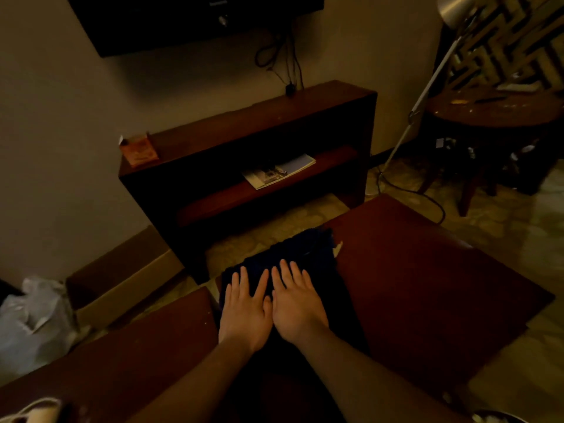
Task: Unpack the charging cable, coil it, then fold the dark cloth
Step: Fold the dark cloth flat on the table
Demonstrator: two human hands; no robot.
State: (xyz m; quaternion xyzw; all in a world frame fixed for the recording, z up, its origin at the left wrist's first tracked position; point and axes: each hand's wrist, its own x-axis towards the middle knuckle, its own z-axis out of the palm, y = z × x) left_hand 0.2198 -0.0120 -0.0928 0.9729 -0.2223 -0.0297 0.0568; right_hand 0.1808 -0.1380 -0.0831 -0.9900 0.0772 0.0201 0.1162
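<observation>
Pressing both palms flat, we have the dark cloth (pixel 305 254) pinned on the near-left part of the low reddish-brown table (pixel 427 285). Our left hand (pixel 244 309) and right hand (pixel 297 306) lie side by side, touching along the thumbs, fingers spread and pointing away from us; neither hand pinches or holds anything.

The cloth's long axis seems to run away from us, from under our wrists toward the far table edge, where its end lies just beside a small pale tag or scrap (pixel 337 250). It looks already folded into a narrow band, though the dim light hides its layers. Most of the free length lies ahead of our fingertips, so we judge the next fold would bring that far end back toward us. The right hand is slightly nearer that far corner.

We cannot find the charging cable anywhere on the table; the only cords we see hang on the wall (pixel 283 56) below the dark screen (pixel 183 22). So we judge the cable steps are done and the folding is in hand.

As for containers, the dark shelf unit (pixel 244 141) carries an orange box (pixel 139 149) on top and a magazine (pixel 279 170) on its lower shelf. A cardboard box (pixel 122 276) sits on the floor to our left, its contents hidden, with a pale plastic bag (pixel 30 319) beside it.
</observation>
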